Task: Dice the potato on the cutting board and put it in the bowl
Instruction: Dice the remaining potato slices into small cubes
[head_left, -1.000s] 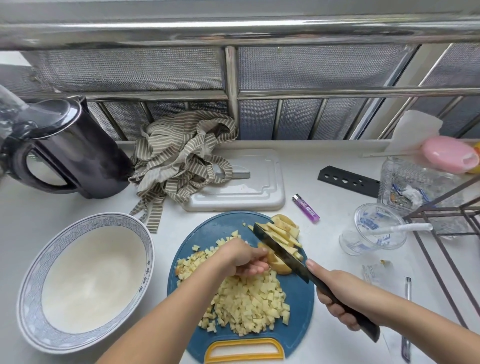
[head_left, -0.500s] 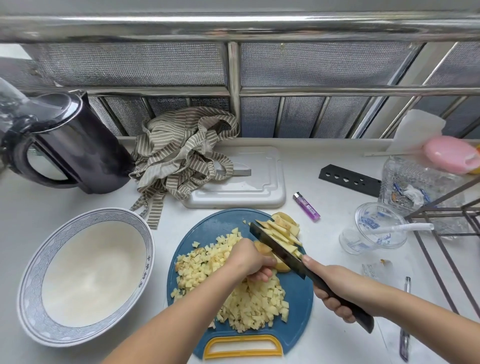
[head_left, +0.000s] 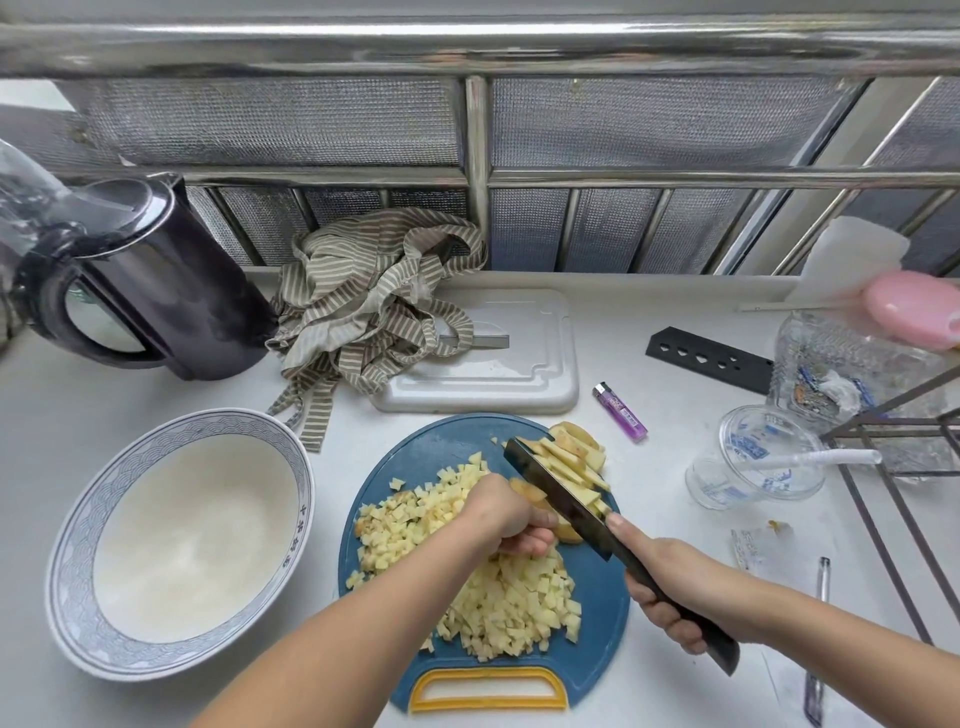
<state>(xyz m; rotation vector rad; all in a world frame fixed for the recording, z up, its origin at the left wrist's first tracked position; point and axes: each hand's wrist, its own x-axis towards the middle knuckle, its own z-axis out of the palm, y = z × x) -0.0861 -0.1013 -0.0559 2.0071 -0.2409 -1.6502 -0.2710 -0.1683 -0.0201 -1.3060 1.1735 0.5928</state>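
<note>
A round blue plastic cutting board (head_left: 415, 467) with a yellow handle slot lies on the white counter (head_left: 156, 701). The left hand (head_left: 509, 514) sits over the middle of the board. Its fingers are curled under and tucked, gripping a pale yellow, skin-on potato piece (head_left: 524, 489). The piece shows just beyond the knuckles and again below the fingertips, right against the blade.

The right hand (head_left: 670, 587) is wrapped round the dark handle of a broad dark-bladed knife (head_left: 558, 496), with the forefinger stretched forward onto the heel of the blade. The blade slants up and to the left. It passes between the left hand's fingers and a fanned row of long potato strips (head_left: 569, 460) at the board's far right edge, which lean on its right face. Whether its edge meets the board cannot be told.

A heap of small potato dice (head_left: 511, 597) spreads from under the left wrist toward the handle slot, with more lying left of the hand. A wide white ceramic bowl (head_left: 78, 545) with a blue wave-patterned rim stands near the board's left side, not touching it.

Farther back are a dark electric kettle (head_left: 171, 291) and a striped cloth (head_left: 363, 312) draped onto a white rectangular board (head_left: 519, 374). A purple lighter (head_left: 621, 412) and a clear plastic cup (head_left: 763, 457) lie to the right.
</note>
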